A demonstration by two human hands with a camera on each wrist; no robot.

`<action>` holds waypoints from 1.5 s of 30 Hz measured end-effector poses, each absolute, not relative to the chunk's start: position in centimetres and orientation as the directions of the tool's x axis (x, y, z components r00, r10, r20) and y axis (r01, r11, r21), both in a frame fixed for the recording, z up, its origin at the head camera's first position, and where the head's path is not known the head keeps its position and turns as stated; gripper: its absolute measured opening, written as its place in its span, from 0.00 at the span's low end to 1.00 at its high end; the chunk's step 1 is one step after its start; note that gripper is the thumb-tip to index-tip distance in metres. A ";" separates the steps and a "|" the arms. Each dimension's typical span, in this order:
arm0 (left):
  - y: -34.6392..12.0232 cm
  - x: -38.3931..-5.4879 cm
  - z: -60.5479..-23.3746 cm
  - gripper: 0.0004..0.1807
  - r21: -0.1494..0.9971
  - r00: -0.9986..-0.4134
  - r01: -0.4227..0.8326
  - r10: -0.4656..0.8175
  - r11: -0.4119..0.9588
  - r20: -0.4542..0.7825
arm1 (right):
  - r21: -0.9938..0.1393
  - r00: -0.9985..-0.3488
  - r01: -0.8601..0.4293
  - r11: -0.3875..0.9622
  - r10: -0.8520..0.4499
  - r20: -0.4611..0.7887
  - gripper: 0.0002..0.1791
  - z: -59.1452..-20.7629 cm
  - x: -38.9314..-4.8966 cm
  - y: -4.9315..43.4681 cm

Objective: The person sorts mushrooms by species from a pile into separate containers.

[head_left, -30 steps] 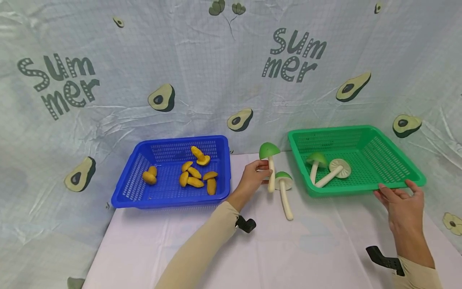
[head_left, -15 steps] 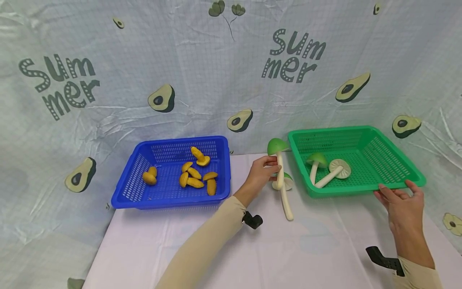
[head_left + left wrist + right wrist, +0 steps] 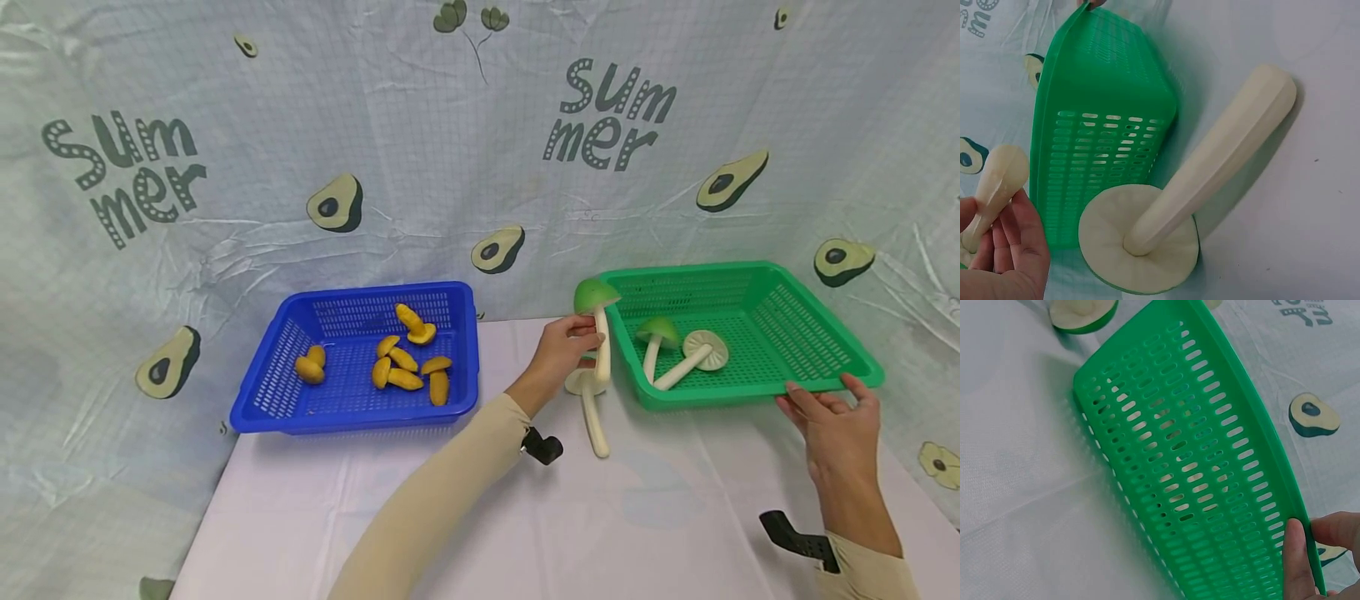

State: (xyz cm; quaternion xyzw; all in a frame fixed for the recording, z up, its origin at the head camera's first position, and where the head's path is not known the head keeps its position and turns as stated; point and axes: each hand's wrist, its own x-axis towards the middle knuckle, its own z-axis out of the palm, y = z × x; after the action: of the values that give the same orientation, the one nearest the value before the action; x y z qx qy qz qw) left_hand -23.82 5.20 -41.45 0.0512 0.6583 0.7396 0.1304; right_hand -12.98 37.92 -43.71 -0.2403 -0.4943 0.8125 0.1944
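My left hand (image 3: pixel 561 354) pinches the white stem of a green-capped mushroom (image 3: pixel 602 342), held cap up beside the left rim of the green basket (image 3: pixel 750 392). In the left wrist view, thumb and fingers close round that stem. Below it on the table lies another green-capped mushroom (image 3: pixel 594 421), its stem toward me; the held one partly covers its cap. At the basket's near right corner my right hand (image 3: pixel 843 433) grips the rim, thumb and finger on either side in the right wrist view. Inside the basket are two green-capped mushrooms (image 3: pixel 705 352).
A blue basket (image 3: pixel 337 421) stands on the left of the table, with several yellow mushrooms (image 3: pixel 405 379) in it. Behind both baskets hangs a printed cloth (image 3: pixel 420 167). A pale cloth (image 3: pixel 660 542) covers the table.
My left hand has moved right and slightly up with the mushroom, from over the table to the green basket's left rim. My right hand has stayed on the rim.
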 end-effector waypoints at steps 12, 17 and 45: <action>6.7 -24.8 -41.6 0.15 0.979 -0.963 -0.147 0.248 -0.144 -0.108 | -0.901 -0.807 -0.073 -0.428 0.556 -0.199 0.56 -43.4 -13.2 37.9; 7.3 -25.0 -41.4 0.16 0.979 -0.962 -0.143 0.252 -0.143 -0.104 | -0.895 -0.811 -0.082 -0.438 0.552 -0.196 0.56 -43.2 -13.2 37.9; 9.3 -25.6 -40.4 0.12 0.974 -0.970 -0.162 0.206 -0.159 -0.128 | -0.905 -0.815 -0.070 -0.419 0.548 -0.190 0.57 -43.1 -13.2 37.9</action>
State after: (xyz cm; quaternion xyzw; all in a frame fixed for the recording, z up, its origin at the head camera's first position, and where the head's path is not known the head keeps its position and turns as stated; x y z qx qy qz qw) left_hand -25.64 9.34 -40.37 0.0173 0.6371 0.7610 0.1211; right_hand -13.18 37.90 -43.10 -0.2369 -0.5041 0.8082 0.1913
